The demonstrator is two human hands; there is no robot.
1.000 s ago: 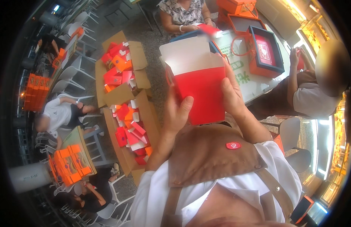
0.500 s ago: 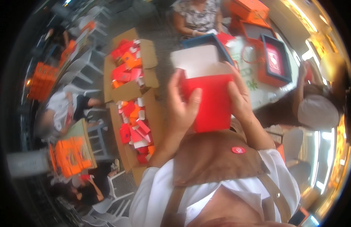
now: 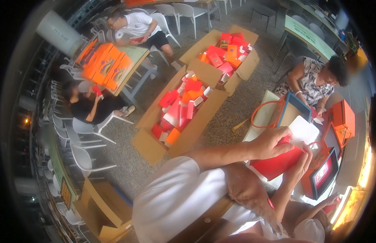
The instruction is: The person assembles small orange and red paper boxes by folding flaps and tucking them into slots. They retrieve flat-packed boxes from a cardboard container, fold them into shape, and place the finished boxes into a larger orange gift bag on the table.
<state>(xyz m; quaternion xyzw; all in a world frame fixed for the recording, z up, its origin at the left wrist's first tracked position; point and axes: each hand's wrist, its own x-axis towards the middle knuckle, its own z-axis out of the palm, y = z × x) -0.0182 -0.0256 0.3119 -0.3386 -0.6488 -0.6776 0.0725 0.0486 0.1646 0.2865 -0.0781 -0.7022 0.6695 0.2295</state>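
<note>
A red paper box [image 3: 277, 163] with a raised white flap [image 3: 304, 128] is held in front of my apron. At its upper edge my left hand [image 3: 273, 143] is closed, fingers bent against the box's opening beside the flap. My right hand [image 3: 300, 164] grips the opposite side, its fingers along the red wall. The inside of the box is mostly hidden by my hands. Just beyond stands an orange gift box with a dark blue rim [image 3: 298, 107], on the pale table [image 3: 254, 131].
Two open cartons, a near one [image 3: 204, 121] and a far one [image 3: 248, 65], hold several red and orange boxes. Across the table a person [image 3: 313, 79] handles red paper. Another gift box [image 3: 323, 174] stands at right. Left are orange boxes [image 3: 105, 65], seated people, chairs [image 3: 84, 158] and an empty-looking carton [image 3: 103, 210].
The view has swung leftward, so the cartons appear nearer the middle. My left hand has moved from the box's side to its top edge; the box is now tilted.
</note>
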